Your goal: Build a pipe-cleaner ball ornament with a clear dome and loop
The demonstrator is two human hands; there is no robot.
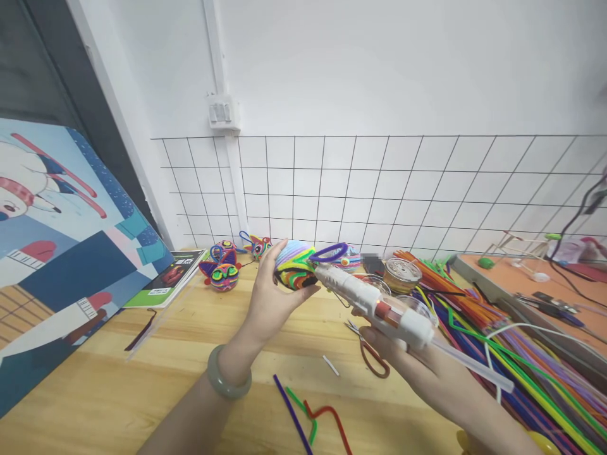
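Head view: got a rainbow-striped ball (294, 258) cupped in a half-curled left hand (272, 300) just below frame center, gripping a white glue gun (358, 292) in a mostly closed right hand (403, 359) lower right, nozzle-end toward the ball.

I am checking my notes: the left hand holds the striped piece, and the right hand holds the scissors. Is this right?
Not quite: the right hand holds a white glue gun, as the head view shows; the scissors lie on the table. The left hand holds the striped piece.
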